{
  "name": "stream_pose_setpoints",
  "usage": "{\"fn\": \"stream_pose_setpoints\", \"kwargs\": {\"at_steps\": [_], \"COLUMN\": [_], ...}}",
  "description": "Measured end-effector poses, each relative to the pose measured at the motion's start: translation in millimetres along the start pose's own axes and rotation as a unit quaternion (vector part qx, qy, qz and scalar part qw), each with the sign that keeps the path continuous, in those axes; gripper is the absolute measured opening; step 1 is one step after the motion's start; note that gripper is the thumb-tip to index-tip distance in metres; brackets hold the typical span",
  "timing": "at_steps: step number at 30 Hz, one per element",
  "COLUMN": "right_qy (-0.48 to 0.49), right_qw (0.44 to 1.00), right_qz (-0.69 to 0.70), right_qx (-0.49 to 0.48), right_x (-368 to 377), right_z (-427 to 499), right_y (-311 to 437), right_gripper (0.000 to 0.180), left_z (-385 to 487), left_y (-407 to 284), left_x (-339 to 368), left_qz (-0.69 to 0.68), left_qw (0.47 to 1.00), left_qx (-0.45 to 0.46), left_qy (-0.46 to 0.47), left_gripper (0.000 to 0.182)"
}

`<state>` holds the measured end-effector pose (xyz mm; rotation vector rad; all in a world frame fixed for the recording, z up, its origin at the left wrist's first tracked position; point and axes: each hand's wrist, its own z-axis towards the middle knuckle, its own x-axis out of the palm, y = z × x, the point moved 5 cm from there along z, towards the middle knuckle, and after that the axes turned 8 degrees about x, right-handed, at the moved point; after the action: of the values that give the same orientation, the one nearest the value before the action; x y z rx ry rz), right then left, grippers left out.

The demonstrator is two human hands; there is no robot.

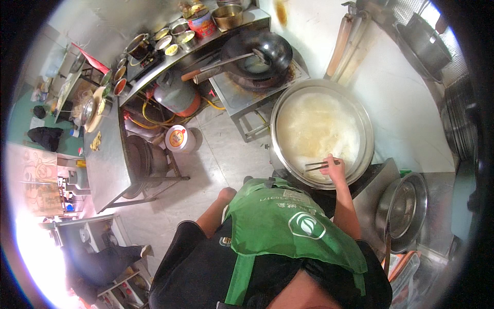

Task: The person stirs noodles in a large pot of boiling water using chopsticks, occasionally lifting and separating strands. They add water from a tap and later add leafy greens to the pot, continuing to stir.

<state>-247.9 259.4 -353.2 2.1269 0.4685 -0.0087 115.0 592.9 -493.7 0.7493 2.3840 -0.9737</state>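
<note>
A large round metal pot (322, 133) of pale, foamy liquid stands before me, with paler stuff like noodles showing near its lower right. My right hand (334, 168) is closed on a pair of dark chopsticks (317, 166) over the near edge of the pot; their tips point left, low over the foam. My left hand (227, 194) hangs beside the green apron (270, 220), away from the pot. Its fingers are not clear enough to tell whether they hold anything.
A black wok (276, 46) with a ladle (227, 63) in it sits on a burner beyond the pot. A steel basin with a strainer (403, 210) is at the right. A metal table (108, 166), a gas cylinder (175, 92) and a white bucket (181, 138) lie leftward.
</note>
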Motion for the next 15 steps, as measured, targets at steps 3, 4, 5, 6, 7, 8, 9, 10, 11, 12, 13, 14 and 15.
{"fn": "stream_pose_setpoints", "kwargs": {"at_steps": [3, 4, 5, 6, 7, 8, 9, 10, 11, 12, 13, 14, 15], "right_qy": [-0.025, -0.044, -0.063, -0.066, -0.064, -0.071, -0.083, -0.082, -0.075, -0.074, -0.073, -0.072, -0.072], "right_qw": [0.991, 0.983, 0.974, 0.967, 0.953, 0.938, 0.921, 0.914, 0.897, 0.881, 0.862, 0.859, 0.855], "right_qz": [0.133, 0.176, 0.217, 0.244, 0.294, 0.338, 0.379, 0.396, 0.433, 0.467, 0.501, 0.507, 0.513], "right_qx": [0.020, 0.022, 0.024, 0.032, 0.027, 0.032, 0.035, 0.039, 0.038, 0.029, 0.020, 0.006, -0.008], "right_x": [-9.2, -14.1, -18.4, -22.0, -23.5, -26.5, -28.4, -28.8, -27.8, -27.5, -26.5, -26.4, -26.4], "right_z": [-5.5, -7.0, -8.5, -9.2, -9.7, -10.3, -10.6, -10.6, -10.0, -9.5, -8.7, -7.6, -6.3], "right_y": [5.1, 6.2, 6.5, 6.9, 7.4, 7.0, 6.3, 6.3, 6.6, 7.5, 8.3, 10.4, 12.3], "right_gripper": [0.048, 0.049, 0.049, 0.050, 0.050, 0.050, 0.050, 0.053, 0.053, 0.054, 0.055, 0.056, 0.057], "left_z": [1.6, 1.3, 0.6, -0.1, -1.1, -2.2, -3.4, -4.3, -5.4, -7.2, -8.8, -9.3, -9.8], "left_y": [1.1, 2.2, 2.7, 2.7, 2.0, 0.7, -0.5, -2.0, -3.2, -6.0, -8.1, -9.1, -9.3], "left_x": [3.1, 3.0, 3.6, 2.0, 1.1, -0.1, -1.7, -3.3, -5.1, -6.9, -8.4, -9.2, -9.3], "left_qz": [0.060, 0.044, 0.035, 0.025, 0.023, 0.021, 0.013, 0.005, -0.003, 0.002, 0.008, 0.015, 0.019], "left_qw": [0.997, 0.998, 0.998, 0.999, 0.999, 0.999, 1.000, 1.000, 1.000, 1.000, 1.000, 0.999, 0.999], "left_qx": [0.039, 0.040, 0.039, 0.037, 0.033, 0.030, 0.019, 0.009, -0.002, 0.012, 0.026, 0.033, 0.043], "left_qy": [0.027, 0.021, 0.025, 0.012, 0.008, 0.004, 0.000, -0.003, -0.006, -0.009, -0.012, -0.011, -0.011], "left_gripper": [0.036, 0.036, 0.036, 0.036, 0.036, 0.036, 0.036, 0.036, 0.035, 0.036, 0.036, 0.036, 0.036]}}
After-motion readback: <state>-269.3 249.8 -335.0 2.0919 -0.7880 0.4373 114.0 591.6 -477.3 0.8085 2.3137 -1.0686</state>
